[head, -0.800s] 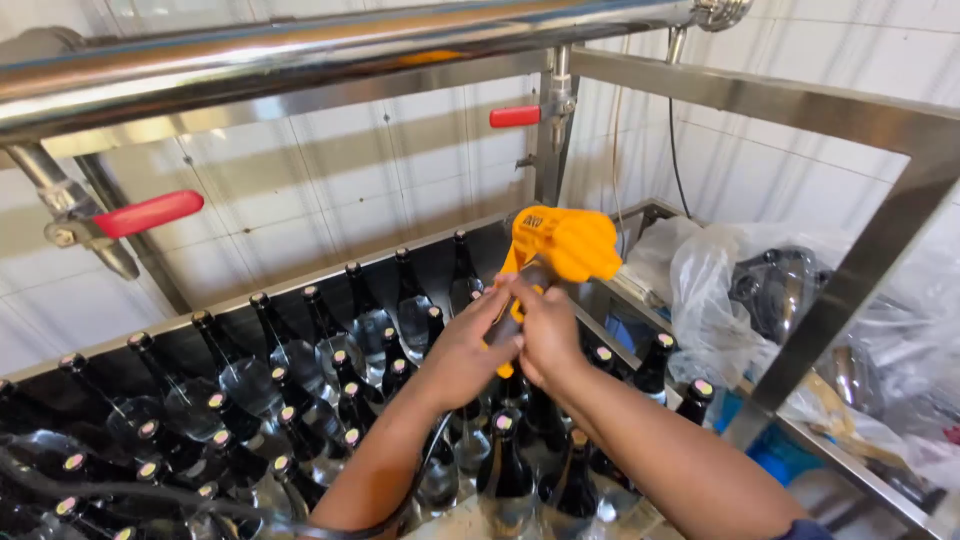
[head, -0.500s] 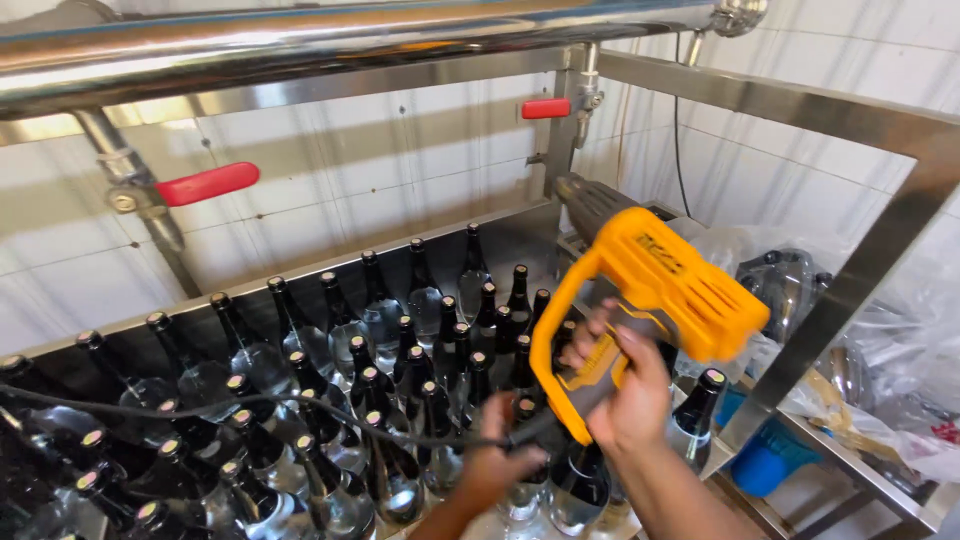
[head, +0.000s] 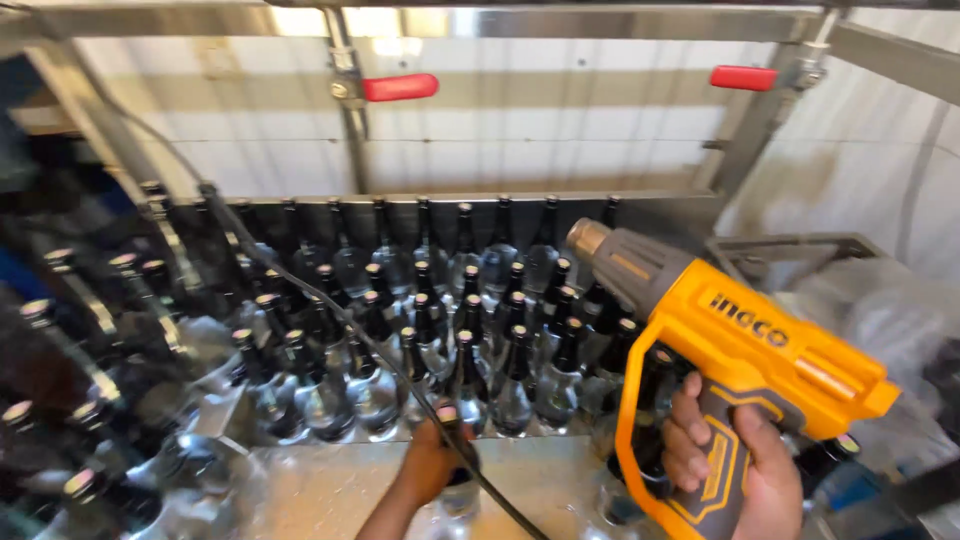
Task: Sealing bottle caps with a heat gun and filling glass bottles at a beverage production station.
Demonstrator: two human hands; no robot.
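My right hand [head: 735,455] grips the handle of an orange and grey heat gun [head: 730,345], whose metal nozzle points up and left over the bottles. Its black cord [head: 330,310] runs from the upper left across the bottles down to the bottom centre. My left hand [head: 432,465] is closed around the neck of a clear glass bottle [head: 455,495] with a dark capped top, standing at the front on the steel table [head: 320,490]. Rows of similar clear bottles with dark capped necks [head: 470,340] stand packed behind it.
A steel frame with pipes and two red-handled valves [head: 400,87] [head: 743,77] runs above, before a white tiled wall. More bottles [head: 80,330] crowd the left side. Crumpled clear plastic [head: 870,310] lies at the right.
The view has swung left and closer. The heat gun has come nearer the camera in my right hand. My left hand has moved down and now holds a front bottle's neck.
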